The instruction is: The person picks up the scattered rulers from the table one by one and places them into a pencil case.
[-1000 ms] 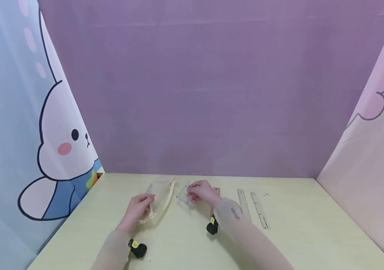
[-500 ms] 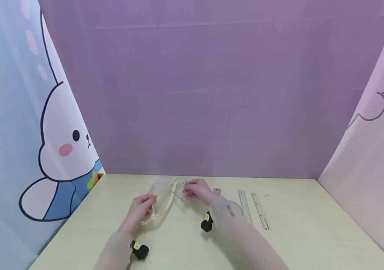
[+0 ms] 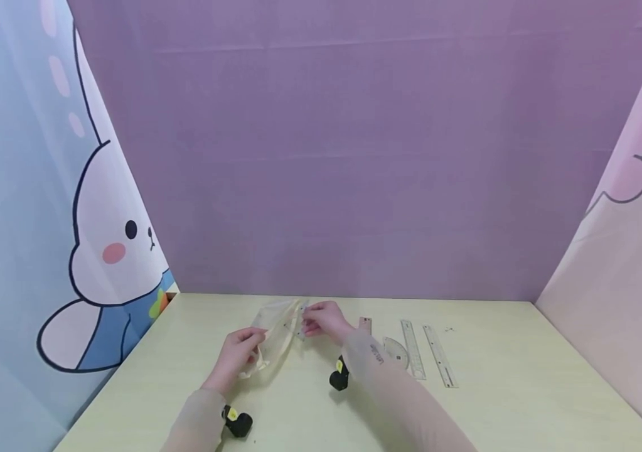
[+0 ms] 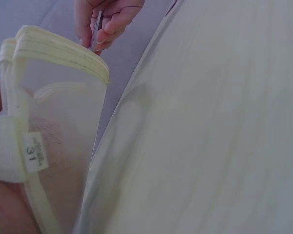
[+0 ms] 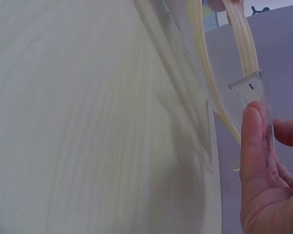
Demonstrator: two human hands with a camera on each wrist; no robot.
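Note:
A see-through mesh bag (image 3: pixel 274 321) with a cream hem is held by my left hand (image 3: pixel 239 353), which grips the rim. In the left wrist view a small white label (image 4: pixel 35 151) shows on the mesh bag's side. My right hand (image 3: pixel 327 319) pinches a clear plastic set square (image 5: pixel 249 90) between thumb and fingers. The set square is at the bag's mouth, its far end beside the cream hem (image 5: pixel 244 44) in the right wrist view. Fingers hide part of its outline.
On the pale table (image 3: pixel 524 370), right of my right hand, lie a pink ruler (image 3: pixel 365 324), partly behind the sleeve, a clear protractor (image 3: pixel 396 353) and two clear rulers, one narrower (image 3: pixel 440 356). A purple cloth (image 3: pixel 354 157) hangs behind.
My right hand has moved left with the set square, bringing it up to the bag's mouth. The protractor has come out from behind the right sleeve. My left hand keeps holding the bag.

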